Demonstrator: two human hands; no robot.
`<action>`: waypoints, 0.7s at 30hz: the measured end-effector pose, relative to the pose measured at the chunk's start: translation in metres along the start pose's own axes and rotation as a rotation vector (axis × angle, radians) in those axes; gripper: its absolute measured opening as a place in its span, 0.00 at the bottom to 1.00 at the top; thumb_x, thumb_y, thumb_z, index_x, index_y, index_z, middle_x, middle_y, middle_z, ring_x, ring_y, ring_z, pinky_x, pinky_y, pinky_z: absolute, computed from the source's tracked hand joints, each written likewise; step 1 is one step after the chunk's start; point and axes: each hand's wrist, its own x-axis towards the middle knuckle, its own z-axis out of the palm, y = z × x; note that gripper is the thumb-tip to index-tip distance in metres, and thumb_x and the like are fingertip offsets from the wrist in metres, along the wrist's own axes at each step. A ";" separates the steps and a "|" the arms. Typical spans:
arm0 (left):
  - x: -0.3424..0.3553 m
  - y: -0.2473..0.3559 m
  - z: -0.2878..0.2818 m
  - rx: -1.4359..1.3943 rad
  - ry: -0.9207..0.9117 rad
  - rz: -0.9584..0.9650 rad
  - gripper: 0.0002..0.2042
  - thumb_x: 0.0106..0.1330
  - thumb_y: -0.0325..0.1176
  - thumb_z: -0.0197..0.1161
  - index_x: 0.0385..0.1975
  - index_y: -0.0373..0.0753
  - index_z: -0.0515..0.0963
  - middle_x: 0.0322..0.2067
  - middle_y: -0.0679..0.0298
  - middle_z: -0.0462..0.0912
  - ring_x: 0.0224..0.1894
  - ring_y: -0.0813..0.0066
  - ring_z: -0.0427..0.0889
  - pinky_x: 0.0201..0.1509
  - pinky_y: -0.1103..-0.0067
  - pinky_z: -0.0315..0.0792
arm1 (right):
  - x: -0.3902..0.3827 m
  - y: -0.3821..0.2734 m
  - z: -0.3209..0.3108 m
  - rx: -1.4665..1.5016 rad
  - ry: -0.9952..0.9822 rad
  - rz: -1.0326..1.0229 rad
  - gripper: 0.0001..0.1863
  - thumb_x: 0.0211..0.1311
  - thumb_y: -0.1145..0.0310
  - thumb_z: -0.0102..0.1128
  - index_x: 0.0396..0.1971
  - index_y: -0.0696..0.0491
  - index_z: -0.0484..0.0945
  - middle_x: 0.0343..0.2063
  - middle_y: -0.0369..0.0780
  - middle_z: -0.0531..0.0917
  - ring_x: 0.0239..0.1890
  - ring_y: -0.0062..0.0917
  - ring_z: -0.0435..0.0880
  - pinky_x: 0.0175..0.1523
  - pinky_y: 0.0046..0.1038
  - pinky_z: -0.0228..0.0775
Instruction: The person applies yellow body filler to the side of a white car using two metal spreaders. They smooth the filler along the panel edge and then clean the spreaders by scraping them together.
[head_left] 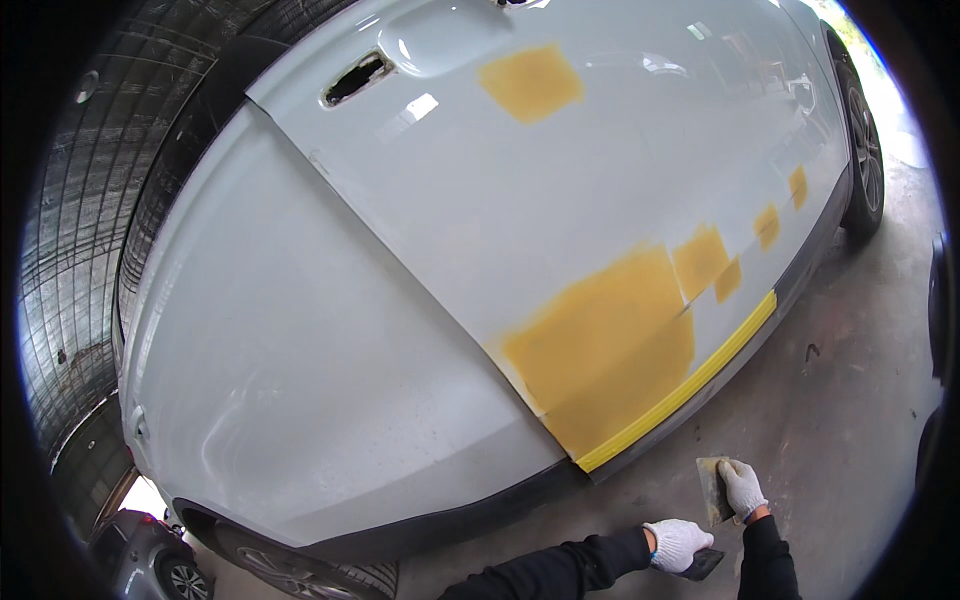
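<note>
Beside the white car, low along its sill, both my arms come up from the bottom edge in black sleeves and white knit gloves. I take the yellow tape strip on the door's lower edge as my landmark.

Farthest left of that strip, the rear panel curves down to a dark wheel arch with a tyre under it. Up and left of the strip is the empty door-handle recess, a dark slot in the door skin; I cannot tell what lies inside it. Right of the recess, well above the strip, sits one square patch of yellow filler. The big filler patch lies just above the strip, touching its upper edge, with smaller patches trailing up and right toward the front wheel.

Below the strip's lower end, over the grey concrete floor, my left hand has its fingers curled tight on a dark flat spreader, which sticks out to the right under the glove. Just right of it, my right hand has its fingers closed on the edge of a flat mixing board smeared with yellowish filler, held upright, its face turned left. Both tools are near the strip's end but apart from the car.
</note>
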 end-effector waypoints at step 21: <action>0.002 0.001 -0.001 -0.020 -0.016 -0.026 0.13 0.59 0.35 0.62 0.42 0.37 0.80 0.37 0.42 0.86 0.43 0.39 0.85 0.49 0.56 0.77 | -0.001 0.015 0.003 0.011 -0.021 0.050 0.18 0.75 0.60 0.55 0.44 0.63 0.83 0.32 0.35 0.85 0.35 0.17 0.78 0.42 0.27 0.73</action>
